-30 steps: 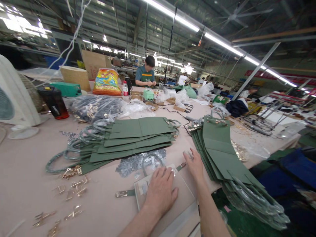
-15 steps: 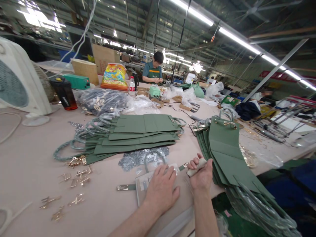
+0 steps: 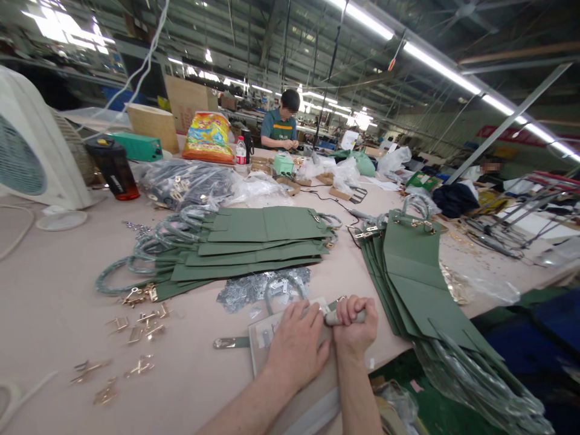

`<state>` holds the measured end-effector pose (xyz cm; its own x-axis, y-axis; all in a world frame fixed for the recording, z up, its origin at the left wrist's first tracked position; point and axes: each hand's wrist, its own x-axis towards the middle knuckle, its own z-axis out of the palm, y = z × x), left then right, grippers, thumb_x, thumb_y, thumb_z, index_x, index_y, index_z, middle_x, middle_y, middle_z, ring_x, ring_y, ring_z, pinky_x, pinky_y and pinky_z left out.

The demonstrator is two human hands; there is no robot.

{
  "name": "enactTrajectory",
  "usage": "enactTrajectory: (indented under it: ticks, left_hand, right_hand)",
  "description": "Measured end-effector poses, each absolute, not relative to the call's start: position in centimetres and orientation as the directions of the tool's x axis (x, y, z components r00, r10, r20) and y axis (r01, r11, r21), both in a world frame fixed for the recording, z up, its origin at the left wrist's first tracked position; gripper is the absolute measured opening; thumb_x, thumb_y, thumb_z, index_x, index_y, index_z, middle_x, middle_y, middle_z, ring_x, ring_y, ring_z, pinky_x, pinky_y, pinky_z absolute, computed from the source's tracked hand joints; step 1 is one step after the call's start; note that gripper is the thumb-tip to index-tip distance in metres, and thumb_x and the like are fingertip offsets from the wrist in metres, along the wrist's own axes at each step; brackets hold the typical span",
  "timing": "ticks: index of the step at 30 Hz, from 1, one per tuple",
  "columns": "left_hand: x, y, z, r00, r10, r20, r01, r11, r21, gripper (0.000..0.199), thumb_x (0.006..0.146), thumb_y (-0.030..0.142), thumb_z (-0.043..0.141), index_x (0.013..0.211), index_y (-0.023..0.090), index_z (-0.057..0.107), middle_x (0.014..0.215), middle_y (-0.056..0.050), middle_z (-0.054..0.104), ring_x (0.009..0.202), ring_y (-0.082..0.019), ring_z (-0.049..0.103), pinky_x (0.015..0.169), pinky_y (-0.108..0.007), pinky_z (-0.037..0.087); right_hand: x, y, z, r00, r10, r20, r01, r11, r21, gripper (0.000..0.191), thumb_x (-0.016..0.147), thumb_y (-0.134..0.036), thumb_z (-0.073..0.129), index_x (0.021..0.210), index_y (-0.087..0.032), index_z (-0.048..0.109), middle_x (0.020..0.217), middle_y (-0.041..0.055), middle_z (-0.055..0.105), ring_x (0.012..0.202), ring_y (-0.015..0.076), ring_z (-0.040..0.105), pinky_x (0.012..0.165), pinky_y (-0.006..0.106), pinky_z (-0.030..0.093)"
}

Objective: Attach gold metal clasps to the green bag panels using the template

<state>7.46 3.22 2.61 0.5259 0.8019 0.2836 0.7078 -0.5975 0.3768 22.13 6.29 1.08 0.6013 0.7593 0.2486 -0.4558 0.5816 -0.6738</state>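
Observation:
My left hand (image 3: 296, 341) lies flat, fingers stretched out, on the pale inner side of a bag panel (image 3: 259, 339). From the panel's left edge a green strap with a metal clasp (image 3: 225, 344) sticks out; another green strap (image 3: 336, 303) shows at its right side. A looped handle (image 3: 267, 296) rises from its far edge. My right hand (image 3: 356, 329) is closed around a tool with a pale wrapped grip (image 3: 334, 318). The tool's front end is at the panel, close by my left fingertips. Its tip is too small to make out.
Green bag panels with wrapped handles (image 3: 254, 251) are stacked beyond my hands, with more panels (image 3: 412, 272) at the right table edge. Small metal plates (image 3: 244, 290) lie in a heap. Gold fittings (image 3: 136, 332) are scattered left. A fan (image 3: 40, 145) stands far left; a co-worker (image 3: 280, 127) sits opposite.
My right hand has turned over and moved left with the tool, bringing its front end to the panel beside my left fingers. My left hand has stayed on the panel.

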Motion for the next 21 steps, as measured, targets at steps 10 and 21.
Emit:
enactTrajectory:
  ticks: [10,21]
  left_hand:
    - [7.2,3.4,2.8,0.542,0.801,0.253,0.695,-0.597,0.402,0.045,0.098,0.046,0.056,0.133,0.018,0.062,0.151,-0.009,0.057,0.139,-0.032,0.046,0.122,-0.051,0.034]
    - [7.4,4.4,2.8,0.491,0.841,0.227,0.723,-0.539,0.433,0.047,0.092,0.044,0.065,0.130,0.017,0.060,0.137,-0.011,0.063,0.130,-0.032,0.051,0.113,-0.051,0.042]
  right_hand:
    - [21.1,6.7,0.8,0.580,0.747,0.324,-0.331,0.580,-0.744,0.038,0.102,-0.037,0.048,0.067,-0.022,0.044,0.052,-0.0084,0.036,0.039,0.0076,0.030,0.039,0.020,0.025]
    - [20.7,9.5,1.3,0.342,0.891,0.298,-0.031,0.327,-0.944,0.045,0.101,-0.046,0.052,0.063,-0.023,0.046,0.050,-0.0071,0.040,0.040,0.0092,0.033,0.039,0.023,0.028]
